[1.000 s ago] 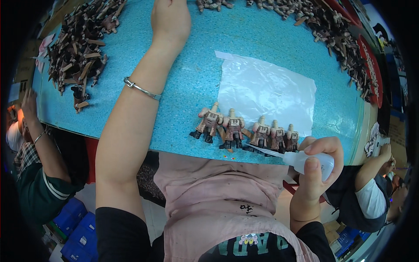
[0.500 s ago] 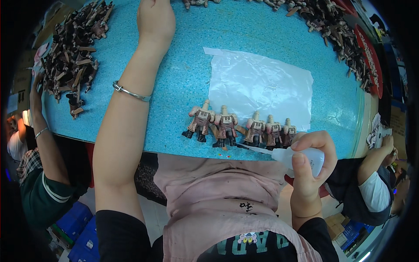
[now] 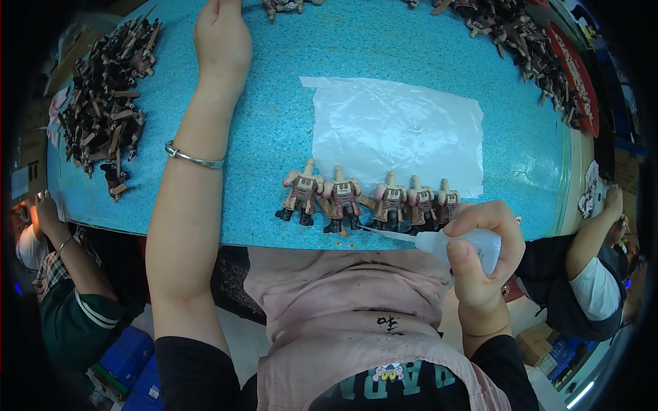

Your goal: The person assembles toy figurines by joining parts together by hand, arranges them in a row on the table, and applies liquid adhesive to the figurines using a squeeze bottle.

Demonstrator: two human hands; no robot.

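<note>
My right hand (image 3: 488, 250) is wrapped round a small white squeeze bottle (image 3: 433, 242) with a long thin nozzle. The nozzle points left, and its tip is close to the boots of a small figure (image 3: 341, 198). Several such headless-looking figures in brown and cream with dark boots lie in a row along the near table edge, beside a white plastic sheet (image 3: 397, 123). Far off at the top edge is my left hand (image 3: 223, 44); its fingers run out of the picture, so what they hold cannot be seen. Other figure parts (image 3: 291, 7) lie nearby.
A large heap of figures (image 3: 103, 116) covers the left of the blue table (image 3: 267, 137). Another heap (image 3: 528, 55) lies at the far right by a red tray (image 3: 572, 75). Co-workers sit on both sides, one with a green sleeve (image 3: 75, 322). Blue crates (image 3: 127, 356) stand below.
The view has shifted slightly, so the table things appear farther left. My right hand still holds the bottle near the same figure. The left co-worker's hand has moved away from the heap.
</note>
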